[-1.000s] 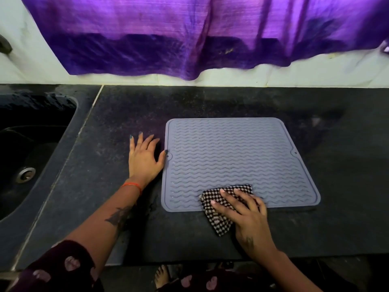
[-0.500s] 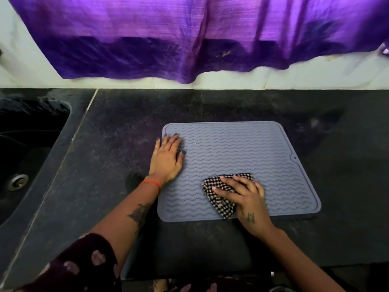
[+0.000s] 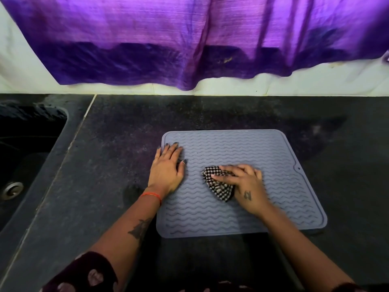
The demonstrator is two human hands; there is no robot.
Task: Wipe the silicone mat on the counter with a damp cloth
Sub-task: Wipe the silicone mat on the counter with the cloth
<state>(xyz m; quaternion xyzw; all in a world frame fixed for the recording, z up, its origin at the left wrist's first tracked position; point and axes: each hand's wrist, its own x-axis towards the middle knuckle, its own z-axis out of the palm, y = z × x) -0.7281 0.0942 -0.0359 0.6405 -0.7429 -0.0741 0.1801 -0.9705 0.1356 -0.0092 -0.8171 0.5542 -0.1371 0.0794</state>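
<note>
A grey silicone mat (image 3: 273, 157) with wavy ridges lies flat on the dark counter (image 3: 117, 144). A black-and-white checked cloth (image 3: 216, 186) is bunched near the mat's middle. My right hand (image 3: 246, 182) lies on top of the cloth with its fingers spread over it, pressing it onto the mat. My left hand (image 3: 167, 167) rests flat on the mat's left edge, fingers straight and pointing away from me, palm partly on the counter.
A dark sink (image 3: 23, 157) with a metal drain (image 3: 11, 189) is sunk into the counter at the left. A purple curtain (image 3: 189, 39) hangs over the white wall behind. The counter's front edge runs just below the mat.
My right hand has slid the cloth from the mat's near edge up toward its middle. My left hand has moved from the counter beside the mat onto the mat's left edge.
</note>
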